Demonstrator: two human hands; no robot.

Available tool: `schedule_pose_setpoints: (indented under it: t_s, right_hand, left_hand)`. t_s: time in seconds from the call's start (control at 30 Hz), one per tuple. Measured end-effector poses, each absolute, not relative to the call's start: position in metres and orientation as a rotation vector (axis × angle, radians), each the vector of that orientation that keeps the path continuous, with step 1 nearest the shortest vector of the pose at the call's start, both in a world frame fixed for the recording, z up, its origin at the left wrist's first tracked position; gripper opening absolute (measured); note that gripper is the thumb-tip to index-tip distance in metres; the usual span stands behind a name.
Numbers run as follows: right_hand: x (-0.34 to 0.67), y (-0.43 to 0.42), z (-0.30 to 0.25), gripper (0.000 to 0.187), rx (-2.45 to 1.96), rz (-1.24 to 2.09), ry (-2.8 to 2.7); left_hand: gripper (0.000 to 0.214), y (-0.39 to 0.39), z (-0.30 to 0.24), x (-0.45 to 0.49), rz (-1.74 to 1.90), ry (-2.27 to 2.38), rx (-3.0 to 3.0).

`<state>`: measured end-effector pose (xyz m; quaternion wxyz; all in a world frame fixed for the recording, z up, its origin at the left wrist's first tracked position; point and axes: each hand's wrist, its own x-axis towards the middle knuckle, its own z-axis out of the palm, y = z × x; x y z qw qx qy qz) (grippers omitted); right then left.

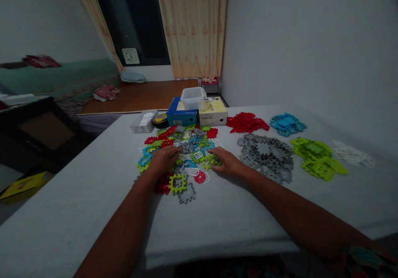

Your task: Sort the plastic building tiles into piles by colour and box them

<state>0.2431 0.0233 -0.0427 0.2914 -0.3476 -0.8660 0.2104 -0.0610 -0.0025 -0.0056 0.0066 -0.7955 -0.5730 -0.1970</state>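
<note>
A mixed heap of flat plastic interlocking pieces (183, 153) in red, green, blue, grey and white lies in the middle of the grey table (217, 216). My left hand (164, 158) rests on the heap's left part, fingers curled over pieces. My right hand (226, 161) lies at the heap's right edge, its fingers touching a green piece (211, 160). To the right are sorted piles: red (246, 122), blue (287, 124), grey (267, 155), green (317, 157) and white (351, 153).
At the table's far edge stand a blue box (180, 114), a clear plastic tub (192, 97), a yellow and white box (213, 110) and a small white container (143, 122). A bed (59, 81) and a curtained window (137, 21) lie beyond.
</note>
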Motion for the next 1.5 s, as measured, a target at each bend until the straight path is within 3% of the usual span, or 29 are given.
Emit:
schedule_pose_setpoints:
  t_s: [0.17,0.33,0.93,1.03,1.17,1.5]
  right_hand:
    - [0.249,0.027,-0.037,0.054,-1.020,0.446,-2.306]
    - [0.254,0.024,-0.035,0.067,-1.111,0.359,-2.404]
    - [0.265,0.029,-0.010,0.056,-1.105,0.572,-2.323]
    - [0.288,0.035,0.015,0.048,-1.117,0.584,-2.243]
    - [0.353,0.046,0.039,0.041,-1.274,0.364,-2.151]
    - [0.451,0.048,0.011,0.055,-1.585,0.263,-2.050]
  left_hand:
    - [0.033,-0.003,-0.004,-0.062,-0.606,-1.805,-2.475]
    - [0.032,-0.003,-0.002,-0.061,-0.591,-1.790,-2.471]
    - [0.035,-0.003,-0.002,-0.062,-0.582,-1.816,-2.458]
    - [0.035,-0.002,-0.002,-0.064,-0.597,-1.810,-2.464]
    - [0.035,0.001,-0.005,-0.069,-0.618,-1.789,-2.454]
    - [0.035,0.003,-0.007,-0.072,-0.583,-1.798,-2.439]
